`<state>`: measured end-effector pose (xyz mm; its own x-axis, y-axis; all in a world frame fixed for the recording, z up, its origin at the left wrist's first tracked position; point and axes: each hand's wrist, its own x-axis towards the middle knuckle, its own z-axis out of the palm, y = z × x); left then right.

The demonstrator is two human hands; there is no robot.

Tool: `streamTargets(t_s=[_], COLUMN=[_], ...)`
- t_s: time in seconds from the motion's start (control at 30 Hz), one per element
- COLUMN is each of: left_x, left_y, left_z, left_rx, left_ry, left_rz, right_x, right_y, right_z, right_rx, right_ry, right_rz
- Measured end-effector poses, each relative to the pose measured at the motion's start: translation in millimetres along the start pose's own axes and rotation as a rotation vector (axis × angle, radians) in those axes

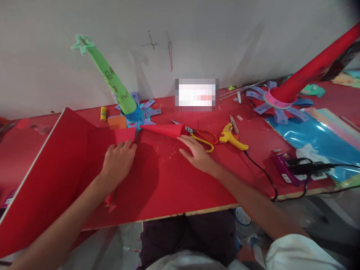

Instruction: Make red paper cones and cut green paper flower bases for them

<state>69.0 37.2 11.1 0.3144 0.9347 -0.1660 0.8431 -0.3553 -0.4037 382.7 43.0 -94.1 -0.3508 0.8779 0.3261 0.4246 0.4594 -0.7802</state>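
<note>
My left hand (119,159) is closed at the edge of a large red paper sheet (70,161), its fingers curled over the paper; the far side of the sheet stands up off the table. My right hand (197,153) lies with thumb and fingers apart by the wide end of a small red paper cone (165,130), fingertips at its rim. Just beyond that hand are scissors (202,137) with orange and yellow handles, blades partly behind the cone. An orange paper piece (117,122) lies past my left hand.
A green paper tower (115,82) with a star top stands at the back left, and a red one (312,67) at the right. A yellow glue gun (233,138), its cord, a purple power strip (288,168), blue sheets (306,138) and a yellow glue stick (103,114) lie around.
</note>
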Motion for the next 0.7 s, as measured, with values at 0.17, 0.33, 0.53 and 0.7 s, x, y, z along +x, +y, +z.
streamTargets(t_s=[0.17,0.33,0.53,0.7], left_x=[-5,-9,-9,-11], left_y=[-8,-17,-19,-23], left_z=[16.3,23.8,18.4,17.5], left_rx=[-0.088,-0.105,-0.174,-0.178], left_ry=[0.055,0.074,0.062,0.062], left_rz=[-0.003,0.026,-0.042,-0.054], right_x=[0,1,0,0], right_y=[2,2,4,4], right_z=[1,1,2,2], right_rx=[-0.003,-0.008,-0.016,-0.012], right_ry=[0.008,0.011,0.011,0.010], right_rz=[0.001,-0.001,0.005,-0.005])
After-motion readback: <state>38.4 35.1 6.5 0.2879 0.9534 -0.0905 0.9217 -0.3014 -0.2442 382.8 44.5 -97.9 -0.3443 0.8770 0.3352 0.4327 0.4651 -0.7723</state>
